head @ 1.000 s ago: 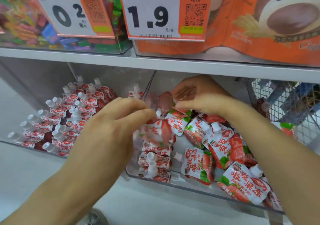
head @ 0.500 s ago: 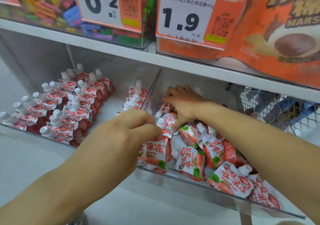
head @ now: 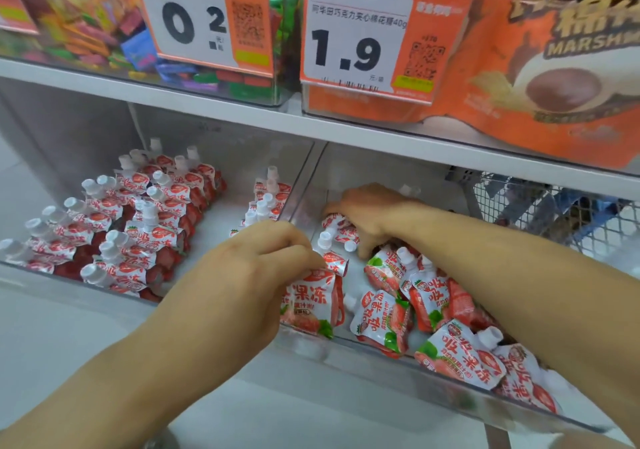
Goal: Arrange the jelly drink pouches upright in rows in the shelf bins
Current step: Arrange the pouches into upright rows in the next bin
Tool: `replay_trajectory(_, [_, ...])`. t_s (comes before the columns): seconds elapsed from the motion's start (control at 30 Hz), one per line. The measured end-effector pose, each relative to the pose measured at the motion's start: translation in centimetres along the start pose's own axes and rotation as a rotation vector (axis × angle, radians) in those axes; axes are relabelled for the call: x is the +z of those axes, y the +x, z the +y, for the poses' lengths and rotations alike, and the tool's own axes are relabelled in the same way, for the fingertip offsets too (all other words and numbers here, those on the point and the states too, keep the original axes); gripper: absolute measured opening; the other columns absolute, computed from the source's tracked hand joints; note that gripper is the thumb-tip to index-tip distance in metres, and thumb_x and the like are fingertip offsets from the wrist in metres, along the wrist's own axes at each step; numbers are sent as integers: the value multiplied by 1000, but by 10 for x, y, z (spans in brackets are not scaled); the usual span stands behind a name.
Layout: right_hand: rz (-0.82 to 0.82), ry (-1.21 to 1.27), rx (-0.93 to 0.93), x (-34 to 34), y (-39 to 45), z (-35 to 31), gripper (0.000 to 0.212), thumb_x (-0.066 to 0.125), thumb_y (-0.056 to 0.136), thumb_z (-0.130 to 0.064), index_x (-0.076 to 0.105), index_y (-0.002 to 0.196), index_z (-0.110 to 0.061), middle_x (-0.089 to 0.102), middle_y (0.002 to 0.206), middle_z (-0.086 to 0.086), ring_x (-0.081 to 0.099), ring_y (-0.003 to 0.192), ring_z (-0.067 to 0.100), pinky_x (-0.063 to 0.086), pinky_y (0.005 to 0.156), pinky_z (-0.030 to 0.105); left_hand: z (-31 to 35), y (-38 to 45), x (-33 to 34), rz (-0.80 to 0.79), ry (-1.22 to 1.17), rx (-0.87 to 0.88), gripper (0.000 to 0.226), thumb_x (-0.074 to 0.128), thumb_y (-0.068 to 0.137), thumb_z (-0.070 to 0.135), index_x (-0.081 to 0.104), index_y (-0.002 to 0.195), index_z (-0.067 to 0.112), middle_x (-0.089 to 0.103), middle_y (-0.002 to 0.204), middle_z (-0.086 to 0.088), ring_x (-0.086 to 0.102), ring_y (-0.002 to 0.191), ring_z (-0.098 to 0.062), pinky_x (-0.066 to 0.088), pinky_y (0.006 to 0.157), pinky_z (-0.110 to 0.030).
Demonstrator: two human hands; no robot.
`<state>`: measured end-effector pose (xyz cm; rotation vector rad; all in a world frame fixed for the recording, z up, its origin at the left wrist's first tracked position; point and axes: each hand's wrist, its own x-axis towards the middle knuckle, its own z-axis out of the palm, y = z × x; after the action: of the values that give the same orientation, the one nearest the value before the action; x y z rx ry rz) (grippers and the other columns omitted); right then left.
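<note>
Two clear shelf bins sit side by side. The left bin [head: 41, 275] holds upright rows of red-and-white strawberry jelly pouches [head: 138, 227] with white caps. In the right bin [head: 381, 365] a short upright row runs along the left wall, and loose pouches [head: 384, 320] lie flat to the right. My left hand [head: 256, 275] pinches the top of the front upright pouch [head: 308, 306] at the bin's near left corner. My right hand [head: 370, 216] reaches to the back of that row, fingers curled down onto the rear pouches [head: 337, 227]; its grip is hidden.
A white shelf board [head: 346, 133] runs close above the bins, carrying orange price tags [head: 367, 33], a candy box and marshmallow bags [head: 554, 67]. A clear divider wall [head: 301, 185] separates the two bins. A wire basket [head: 554, 213] stands at the right.
My right hand has gone from holding a pouch up above the bin to reaching down at the back of the row. My left hand stayed at the front pouch. The view has shifted upward.
</note>
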<state>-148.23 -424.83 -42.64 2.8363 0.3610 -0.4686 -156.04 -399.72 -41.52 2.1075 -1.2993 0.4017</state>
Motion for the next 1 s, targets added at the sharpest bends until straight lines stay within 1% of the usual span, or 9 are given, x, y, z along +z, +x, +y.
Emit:
replay_trajectory(0.1, [58, 102, -23, 5, -2, 8, 85, 88, 53, -32, 53, 129, -42, 64, 118, -3, 58, 89, 20, 41, 67, 25, 0, 1, 0, 1, 0, 1, 63, 67, 69, -16, 58, 107, 33, 56, 104, 15, 62, 91, -16, 56, 69, -35])
replay_trajectory(0.2, [207, 329, -38, 2, -17, 21, 75, 83, 61, -24, 59, 131, -35, 67, 123, -4, 63, 103, 17, 51, 79, 25, 2, 3, 0, 4, -9, 7, 57, 63, 72, -13, 59, 106, 32, 57, 103, 14, 62, 90, -16, 55, 67, -36])
replay_trajectory(0.3, [289, 561, -73, -4, -35, 29, 64, 80, 65, -18, 65, 124, -34, 71, 104, -16, 61, 79, -6, 45, 64, 12, 2, 4, 1, -7, -11, -2, 58, 66, 71, -14, 60, 106, 32, 57, 104, 14, 62, 91, -15, 56, 69, -35])
replay_trajectory(0.37, [324, 624, -70, -5, -37, 29, 60, 79, 65, -20, 66, 120, -38, 68, 95, -21, 58, 78, -14, 44, 66, 14, 3, 7, 2, 2, -13, -2, 55, 66, 72, -12, 60, 106, 31, 58, 103, 13, 61, 91, -15, 56, 69, -35])
replay_trajectory(0.43, [338, 641, -54, -5, -34, 25, 52, 81, 67, -31, 67, 116, -34, 69, 100, -18, 62, 86, -5, 52, 76, 24, 6, 12, 4, 28, -7, 12, 49, 61, 75, -8, 60, 105, 30, 57, 101, 13, 61, 89, -15, 55, 69, -35])
replay_trajectory(0.53, [236, 483, -35, -3, -25, 11, 45, 79, 75, -46, 67, 112, -25, 67, 107, -9, 62, 94, 14, 53, 81, 31, 15, 15, 6, 40, 9, 15, 44, 57, 76, -5, 60, 103, 29, 57, 99, 14, 61, 88, -15, 54, 68, -36])
replay_trajectory(0.63, [137, 378, -34, 1, -12, 1, 33, 73, 81, -53, 58, 85, -24, 60, 86, -5, 60, 82, 21, 44, 61, 27, 14, 13, 4, 20, -4, -11, 38, 57, 80, -3, 64, 102, 28, 58, 100, 15, 61, 89, -15, 55, 68, -35])
replay_trajectory(0.77, [11, 401, -61, -8, -6, -3, 64, 76, 80, -47, 53, 133, -21, 60, 128, 2, 58, 105, 18, 50, 87, 32, 20, 12, -6, -16, 37, -49, 34, 59, 80, 0, 70, 100, 25, 61, 100, 14, 61, 88, -9, 54, 71, -28])
replay_trajectory(1.0, [-239, 450, -70, -31, 10, -9, 58, 82, 72, -11, 56, 123, -15, 58, 100, -2, 54, 81, 14, 50, 69, 30, 29, 17, -12, -11, 113, -94, 26, 59, 77, 4, 76, 93, 17, 67, 94, 8, 58, 82, -5, 48, 68, -19])
